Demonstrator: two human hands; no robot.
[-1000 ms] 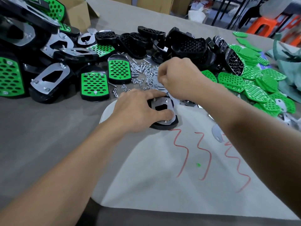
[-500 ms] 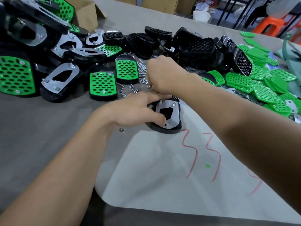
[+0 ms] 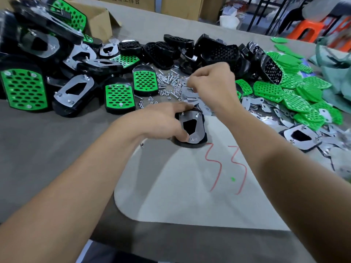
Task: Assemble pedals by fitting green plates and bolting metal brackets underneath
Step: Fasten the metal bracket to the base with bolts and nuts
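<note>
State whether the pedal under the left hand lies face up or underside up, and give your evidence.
Underside up: the pedal shows its metal bracket on top, bolt ends poking up through it, and no green showing.

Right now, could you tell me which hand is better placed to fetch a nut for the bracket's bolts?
The right hand, probably: it hovers right beside the loose nuts, while the left hand holds the pedal with the metal bracket on top.

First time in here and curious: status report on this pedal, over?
Left hand grips pedal, bracket face up. Right hand over loose nuts, fingers pinched, hold unclear. Nothing blocking the pedal.
</note>
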